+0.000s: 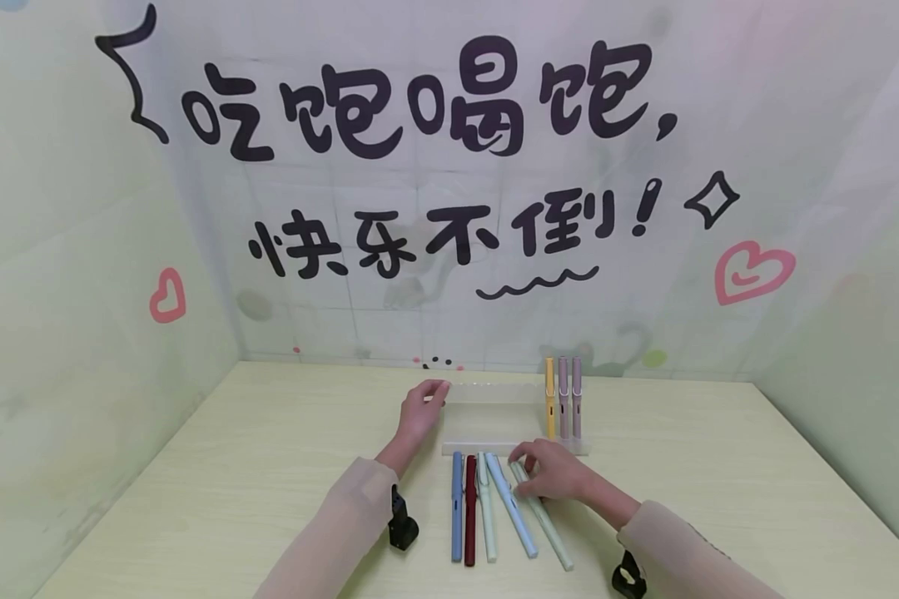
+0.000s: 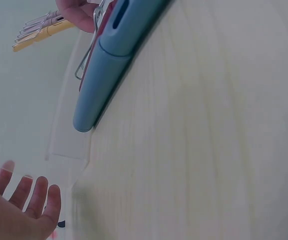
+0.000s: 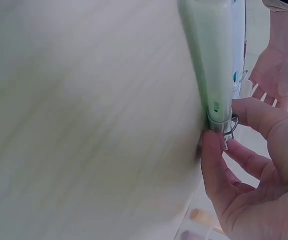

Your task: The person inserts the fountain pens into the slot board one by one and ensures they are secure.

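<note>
My right hand (image 1: 558, 471) pinches the capped end of a pale green pen (image 1: 548, 526), thumb and fingers on either side of it in the right wrist view. That pen lies slanted on the table, the rightmost of a loose row. Beside it lie a light blue pen (image 1: 514, 512), a mint pen (image 1: 488, 516), a dark red pen (image 1: 470, 520) and a blue pen (image 1: 457, 516). At the left end of a clear pen rack (image 1: 487, 448), my left hand (image 1: 421, 411) has its fingers extended, holding nothing; whether they touch the rack I cannot tell.
At the rack's right end stand a yellow pen (image 1: 550, 408) and two purple pens (image 1: 576, 408), upright side by side. Behind the pale wooden table (image 1: 285, 466) hangs a printed backdrop (image 1: 419, 316) with black lettering. Side panels border the table left and right.
</note>
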### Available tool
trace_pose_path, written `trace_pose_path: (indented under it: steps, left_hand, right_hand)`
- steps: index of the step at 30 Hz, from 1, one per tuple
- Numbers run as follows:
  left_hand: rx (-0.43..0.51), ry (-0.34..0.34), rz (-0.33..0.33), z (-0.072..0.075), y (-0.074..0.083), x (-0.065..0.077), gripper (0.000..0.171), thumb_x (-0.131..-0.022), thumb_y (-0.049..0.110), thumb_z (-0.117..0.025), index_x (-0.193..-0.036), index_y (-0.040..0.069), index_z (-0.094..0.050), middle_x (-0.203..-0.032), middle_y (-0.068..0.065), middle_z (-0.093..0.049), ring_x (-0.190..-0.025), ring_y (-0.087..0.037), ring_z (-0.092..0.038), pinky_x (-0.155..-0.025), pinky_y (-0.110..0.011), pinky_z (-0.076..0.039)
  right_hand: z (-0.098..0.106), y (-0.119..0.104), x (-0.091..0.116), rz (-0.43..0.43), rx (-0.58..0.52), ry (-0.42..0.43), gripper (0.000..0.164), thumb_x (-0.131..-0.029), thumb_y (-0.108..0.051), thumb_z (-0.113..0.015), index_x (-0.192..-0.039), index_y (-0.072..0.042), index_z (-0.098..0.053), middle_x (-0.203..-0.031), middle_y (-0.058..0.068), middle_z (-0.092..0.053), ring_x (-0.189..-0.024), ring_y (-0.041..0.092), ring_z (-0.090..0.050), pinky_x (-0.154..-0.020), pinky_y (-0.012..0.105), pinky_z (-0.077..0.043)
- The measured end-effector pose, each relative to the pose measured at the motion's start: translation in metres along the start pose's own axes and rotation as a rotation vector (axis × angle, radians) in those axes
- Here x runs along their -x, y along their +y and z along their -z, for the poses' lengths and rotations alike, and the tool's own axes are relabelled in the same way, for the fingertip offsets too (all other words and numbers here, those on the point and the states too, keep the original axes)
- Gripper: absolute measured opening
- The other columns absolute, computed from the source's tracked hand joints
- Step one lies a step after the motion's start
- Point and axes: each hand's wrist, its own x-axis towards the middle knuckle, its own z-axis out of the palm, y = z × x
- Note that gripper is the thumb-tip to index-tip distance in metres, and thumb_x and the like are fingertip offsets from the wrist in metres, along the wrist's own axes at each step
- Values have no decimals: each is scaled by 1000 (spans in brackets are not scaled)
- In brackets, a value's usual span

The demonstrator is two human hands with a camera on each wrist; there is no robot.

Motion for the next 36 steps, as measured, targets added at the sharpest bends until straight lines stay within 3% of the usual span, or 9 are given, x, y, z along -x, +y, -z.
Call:
trace_pose_path:
  steps: [15,22,27,36]
  left_hand:
    - [-5,12,-5,0,0,-1,28,-91,24,-49,-104,2,-60,-99,-12,-60,-81,-22,-58,-70,-33,-46]
    - [-6,5,-10,0,0,0,29,-91,24,-49,-104,1,-60,-98,-12,-59,-81,-22,-58,-69,-32,-46]
    - [-5,5,-11,0,-1,0,28,-91,25,-49,-103,2,-60,-98,-11,-60,-81,-22,-58,-70,-32,-46]
    - [1,5,-5,0,-1,-1,29,-91,24,-49,-105,2,-60,-99,-12,-59,-82,-22,-58,-70,-32,-46]
  right_hand:
    - [-3,0,2,-60,24,27,27,-70,-7,-71,-93,-3,-56,-68,-3,-50,-61,11,-45,-53,25,-40]
    - [2,0,4,-30,49,60,23,-69,-5,-69,-90,1,-60,-69,-3,-52,-61,11,-47,-54,24,-40]
    - [6,0,4,-26,-6,68,24,-70,-5,-68,-92,-1,-57,-74,-1,-54,-67,13,-49,-57,25,-42]
    - [14,2,3,-18,-121,103,31,-75,-6,-68,-100,-1,-50,-67,-1,-50,-57,11,-47,-49,24,-43]
